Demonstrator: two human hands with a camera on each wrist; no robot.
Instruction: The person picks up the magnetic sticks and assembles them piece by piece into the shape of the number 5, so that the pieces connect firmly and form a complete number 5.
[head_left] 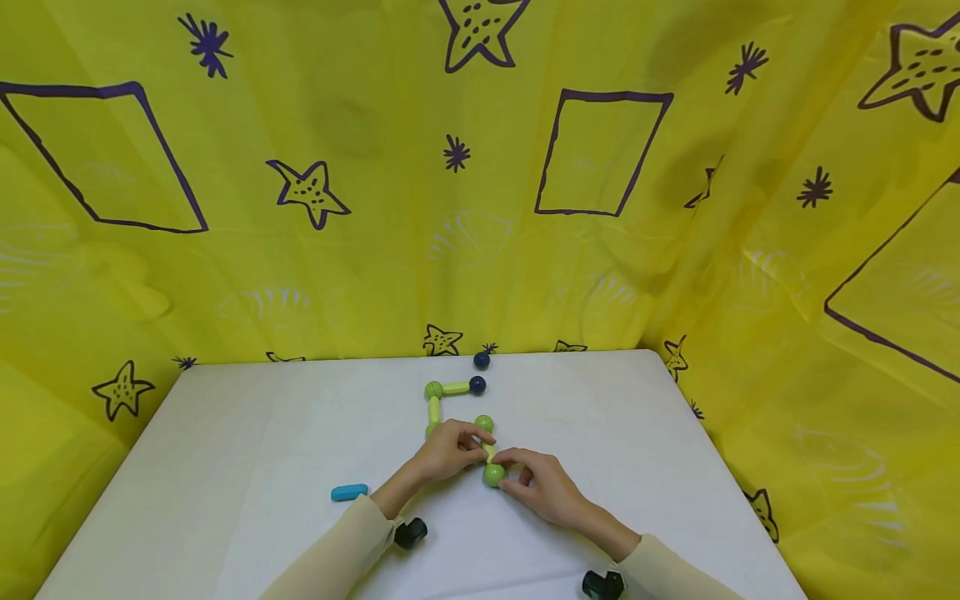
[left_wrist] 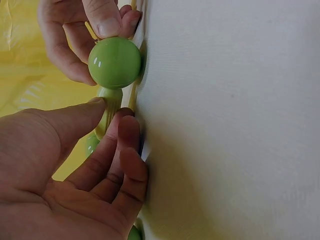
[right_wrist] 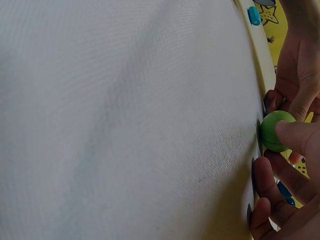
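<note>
In the head view, a light green stick joins two green balls over the white table. My left hand pinches this stick between thumb and fingertips, as the left wrist view confirms. My right hand grips the nearer green ball with thumb and fingers. At the stick's other end, the farther green ball shows just past the left fingertips. In the right wrist view, the right thumb presses on the gripped ball, with the left hand close behind it.
Beyond the left hand lies a bent chain: a light green stick, a green ball, another stick and a dark blue ball. A loose dark blue ball sits near the far edge. A blue stick lies at left.
</note>
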